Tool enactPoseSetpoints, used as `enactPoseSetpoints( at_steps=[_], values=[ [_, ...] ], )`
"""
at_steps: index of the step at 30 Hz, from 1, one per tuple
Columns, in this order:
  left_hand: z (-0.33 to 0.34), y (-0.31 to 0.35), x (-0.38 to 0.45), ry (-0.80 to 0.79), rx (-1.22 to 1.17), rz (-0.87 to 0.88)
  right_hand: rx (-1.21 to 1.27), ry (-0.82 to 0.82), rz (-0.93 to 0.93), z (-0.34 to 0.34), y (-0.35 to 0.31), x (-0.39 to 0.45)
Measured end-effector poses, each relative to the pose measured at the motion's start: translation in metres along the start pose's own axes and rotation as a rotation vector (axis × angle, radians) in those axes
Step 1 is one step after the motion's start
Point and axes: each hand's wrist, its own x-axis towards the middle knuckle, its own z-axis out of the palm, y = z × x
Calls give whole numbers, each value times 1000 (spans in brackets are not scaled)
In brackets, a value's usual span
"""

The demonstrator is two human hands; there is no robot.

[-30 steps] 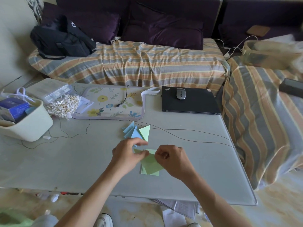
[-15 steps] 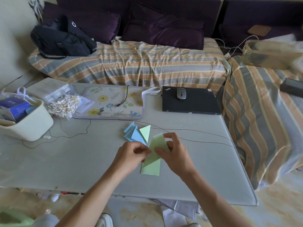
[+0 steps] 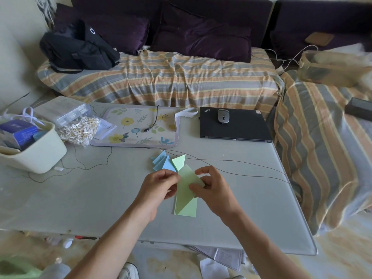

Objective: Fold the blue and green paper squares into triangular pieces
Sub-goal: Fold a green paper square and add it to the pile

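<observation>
Over the pale bench (image 3: 80, 198), your left hand (image 3: 159, 185) and right hand (image 3: 213, 188) both pinch a creased green paper (image 3: 186, 184), partly folded

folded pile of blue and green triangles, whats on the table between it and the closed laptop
In the head view, only thin dark cables cross the bare table between the folded pile and the laptop.

mouse (image 3: 223, 116) atop closed laptop (image 3: 235, 125)
</observation>
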Motion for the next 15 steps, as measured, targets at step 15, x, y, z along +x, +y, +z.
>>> enactPoseSetpoints(
  at_steps=[15],
  values=[
    [3,2,-1,-20,-130,-88,58,-50,-16,4,0,0]
  ],
)
